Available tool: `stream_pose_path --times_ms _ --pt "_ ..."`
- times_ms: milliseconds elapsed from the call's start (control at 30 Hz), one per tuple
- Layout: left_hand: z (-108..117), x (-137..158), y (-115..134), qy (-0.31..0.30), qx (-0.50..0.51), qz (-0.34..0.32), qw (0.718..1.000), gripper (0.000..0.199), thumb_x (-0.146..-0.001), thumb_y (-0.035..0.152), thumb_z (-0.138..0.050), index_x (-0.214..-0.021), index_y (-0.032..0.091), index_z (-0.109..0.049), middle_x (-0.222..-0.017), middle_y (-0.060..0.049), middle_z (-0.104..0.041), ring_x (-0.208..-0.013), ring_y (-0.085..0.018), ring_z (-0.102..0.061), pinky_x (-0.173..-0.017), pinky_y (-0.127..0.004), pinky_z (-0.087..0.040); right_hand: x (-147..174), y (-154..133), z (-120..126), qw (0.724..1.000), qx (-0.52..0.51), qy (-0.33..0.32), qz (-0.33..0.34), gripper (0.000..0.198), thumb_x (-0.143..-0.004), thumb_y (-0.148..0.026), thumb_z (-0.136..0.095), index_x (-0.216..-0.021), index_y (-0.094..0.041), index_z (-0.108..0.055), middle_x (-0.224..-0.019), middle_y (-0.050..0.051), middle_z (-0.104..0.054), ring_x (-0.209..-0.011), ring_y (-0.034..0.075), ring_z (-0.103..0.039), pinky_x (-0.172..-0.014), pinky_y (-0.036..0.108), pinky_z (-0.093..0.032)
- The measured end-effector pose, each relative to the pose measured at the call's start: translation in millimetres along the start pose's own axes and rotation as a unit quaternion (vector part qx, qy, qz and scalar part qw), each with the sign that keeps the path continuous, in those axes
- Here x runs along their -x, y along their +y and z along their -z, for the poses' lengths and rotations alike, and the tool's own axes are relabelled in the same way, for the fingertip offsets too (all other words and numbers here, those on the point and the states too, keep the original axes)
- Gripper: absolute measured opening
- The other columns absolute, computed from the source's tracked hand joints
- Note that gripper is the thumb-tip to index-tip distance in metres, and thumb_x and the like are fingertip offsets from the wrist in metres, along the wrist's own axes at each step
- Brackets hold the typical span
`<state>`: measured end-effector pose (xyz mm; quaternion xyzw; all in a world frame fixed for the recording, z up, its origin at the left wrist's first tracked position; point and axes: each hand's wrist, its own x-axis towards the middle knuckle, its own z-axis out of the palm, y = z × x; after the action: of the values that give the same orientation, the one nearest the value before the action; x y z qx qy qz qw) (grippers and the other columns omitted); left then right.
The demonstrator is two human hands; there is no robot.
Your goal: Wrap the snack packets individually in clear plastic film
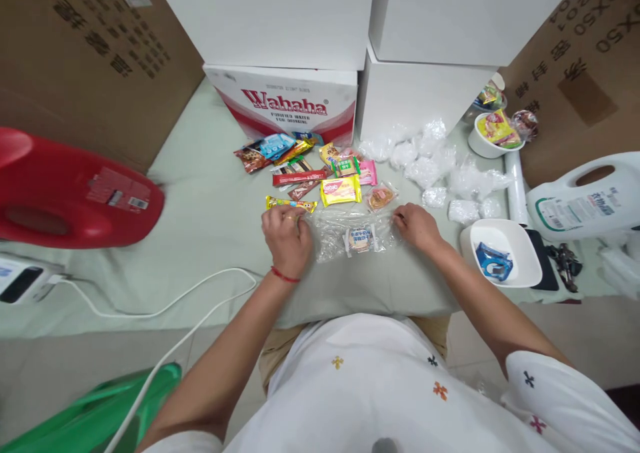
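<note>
Near the table's [360,300] front edge I see one snack packet [361,238] with clear film [329,241], on or inside unclear; film looks spread, not closed up. Right hand [416,224] pinches its right edge; left hand [286,240] curled at the other, can't tell grip. Loose snacks [341,192] beyond aren't bundled yet. Plastic bundles [425,170] toward the table's right edge, contents unreadable. Pale green cloth [210,236]; white boxes [420,96] line the far edge.
</note>
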<state>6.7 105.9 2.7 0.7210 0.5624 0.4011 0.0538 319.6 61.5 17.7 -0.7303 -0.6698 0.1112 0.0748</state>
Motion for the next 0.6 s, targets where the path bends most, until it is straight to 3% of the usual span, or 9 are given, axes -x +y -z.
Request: stream_pose_path --times_ms 67,133,200,267,433,600 --pt "11.0 7.1 21.4 0.01 0.018 -0.079 0.997 0.026 -0.09 0.015 -0.052 -0.103 0.022 -0.073 -0.108 -0.011 -0.07 -0.114 -0.028 -0.059 -0.101 -0.047 -0.041 -1.4 -2.9 8.5 0.997 -0.001 0.061 0.042 0.027 -0.099 -0.026 -0.047 -0.106 -0.018 -0.073 -0.105 0.013 -0.067 -0.1 0.028 -0.054 -0.082 0.035 -0.042" --pt "14.1 16.2 43.0 -0.062 0.05 -0.176 0.981 0.03 -0.092 0.014 -0.052 -0.111 0.025 -0.073 -0.113 -0.008 -0.074 -0.117 -0.026 -0.06 -0.101 -0.046 -0.039 -8.1 -9.1 16.0 0.987 -0.013 0.093 0.132 0.033 -0.094 -0.018 -0.05 -0.119 -0.019 -0.071 -0.117 0.013 -0.066 -0.112 0.03 -0.051 -0.096 0.042 -0.041" --pt "7.6 24.7 58.9 -0.147 0.055 -0.227 0.961 0.034 -0.095 0.015 -0.051 -0.12 0.027 -0.071 -0.122 -0.006 -0.074 -0.121 -0.025 -0.06 -0.101 -0.045 -0.038 -20.6 -19.0 18.8 0.97 -0.015 0.072 0.232 0.047 -0.086 -0.013 -0.056 -0.131 -0.02 -0.066 -0.13 0.012 -0.064 -0.127 0.032 -0.044 -0.106 0.047 -0.036" --pt "-4.6 30.6 66.3 -0.214 0.037 -0.235 0.947 0.035 -0.096 0.017 -0.051 -0.124 0.025 -0.07 -0.127 -0.006 -0.074 -0.123 -0.026 -0.06 -0.099 -0.046 -0.038 -38.1 -31.2 15.8 0.959 0.008 0.02 0.283 0.05 -0.082 -0.014 -0.063 -0.132 -0.019 -0.066 -0.132 0.012 -0.064 -0.135 0.034 -0.038 -0.111 0.05 -0.031" --pt "-25.8 32.0 63.8 -0.268 0.007 -0.213 0.939 0.031 -0.096 0.018 -0.053 -0.117 0.025 -0.074 -0.127 -0.006 -0.075 -0.118 -0.027 -0.061 -0.096 -0.048 -0.038 -85.1 -53.9 7.1 0.958 0.035 -0.075 0.275 0.021 -0.093 -0.026 -0.06 -0.098 -0.017 -0.078 -0.101 0.014 -0.07 -0.116 0.033 -0.051 -0.099 0.044 -0.036" --pt "-26.6 27.7 65.4 -0.278 0.011 -0.207 0.938 0.029 -0.096 0.017 -0.054 -0.113 0.026 -0.076 -0.122 -0.005 -0.076 -0.115 -0.027 -0.061 -0.094 -0.049 -0.038 -79.4 -53.8 28.3 0.963 -0.044 -0.022 0.265 0.029 -0.101 -0.027 -0.048 -0.102 -0.016 -0.074 -0.098 0.01 -0.064 -0.09 0.023 -0.056 -0.078 0.031 -0.038"
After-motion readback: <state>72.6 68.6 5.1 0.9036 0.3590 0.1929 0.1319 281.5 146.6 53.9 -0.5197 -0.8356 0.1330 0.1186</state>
